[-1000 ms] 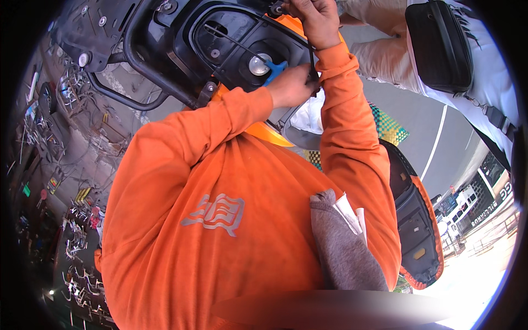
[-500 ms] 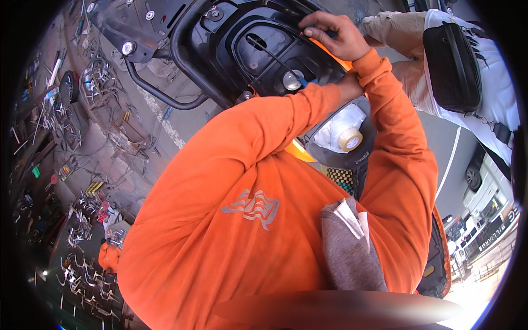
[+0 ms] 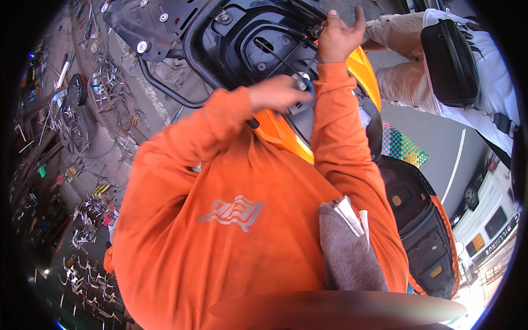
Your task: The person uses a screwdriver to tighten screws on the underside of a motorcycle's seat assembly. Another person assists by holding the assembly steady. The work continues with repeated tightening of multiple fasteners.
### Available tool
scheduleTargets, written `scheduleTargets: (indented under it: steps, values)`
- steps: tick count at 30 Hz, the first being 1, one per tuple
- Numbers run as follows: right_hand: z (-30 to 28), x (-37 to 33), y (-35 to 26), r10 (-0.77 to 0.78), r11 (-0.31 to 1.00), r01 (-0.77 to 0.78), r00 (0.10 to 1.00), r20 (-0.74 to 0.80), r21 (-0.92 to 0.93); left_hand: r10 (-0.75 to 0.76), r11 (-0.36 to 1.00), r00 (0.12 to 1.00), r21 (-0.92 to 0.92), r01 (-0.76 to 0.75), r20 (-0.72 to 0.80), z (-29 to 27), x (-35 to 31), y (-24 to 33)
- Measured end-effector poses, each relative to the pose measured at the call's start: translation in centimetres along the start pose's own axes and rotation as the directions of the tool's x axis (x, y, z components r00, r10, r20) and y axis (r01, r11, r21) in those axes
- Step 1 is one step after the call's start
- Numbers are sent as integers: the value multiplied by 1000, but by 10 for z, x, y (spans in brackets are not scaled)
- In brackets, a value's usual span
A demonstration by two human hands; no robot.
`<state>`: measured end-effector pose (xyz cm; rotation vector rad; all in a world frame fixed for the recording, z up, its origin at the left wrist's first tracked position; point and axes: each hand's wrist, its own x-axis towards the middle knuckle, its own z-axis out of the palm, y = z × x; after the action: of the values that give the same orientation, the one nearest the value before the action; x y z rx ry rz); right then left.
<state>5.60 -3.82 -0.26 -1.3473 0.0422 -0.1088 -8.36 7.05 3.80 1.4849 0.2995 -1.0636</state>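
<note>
Both of my hands work over the rear of a scooter with a black inner cover (image 3: 242,52) and yellow-orange side panels (image 3: 275,132). My left hand (image 3: 278,93), blurred, is closed around a blue-handled tool (image 3: 309,88) beside a round silver cap (image 3: 300,76). A thin dark rod (image 3: 279,55) runs from a slot in the cover toward that tool; whether they are one piece I cannot tell. My right hand (image 3: 338,36) is at the far right edge of the cover, its fingers apart and pointing up. My right sleeve hides much of the compartment behind the cap.
A black tube rail (image 3: 195,55) curves round the scooter's left side. At right stands a person with a black bag (image 3: 451,63). An upturned seat (image 3: 421,214) and a checkered cloth (image 3: 404,144) lie to the right. Metal parts (image 3: 82,275) litter the left ground.
My left hand has drawn back left toward the silver cap. My right hand has turned with fingers raised. The tape roll in the compartment is now hidden, and the seat at right shows more.
</note>
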Motion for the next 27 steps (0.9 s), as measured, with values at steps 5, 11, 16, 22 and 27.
scheduleTargets:
  steps: [5,11,16,22,27]
  values:
    - [24,-5,28,-254,967,238,887,-386,-87,-24,718,947,654,240,-320,-106,-44,69]
    - [24,-27,10,-243,960,202,945,-219,-193,668,511,728,806,-297,-155,-83,-55,20]
    - [30,-8,-42,-378,926,377,921,-93,-29,395,762,859,639,-108,-326,-52,-95,30]
    - [-25,15,-42,170,927,-266,926,336,264,319,941,948,124,-316,-7,43,-19,34]
    - [-49,31,-15,211,968,-249,864,457,22,319,947,943,64,-314,-91,78,83,8]
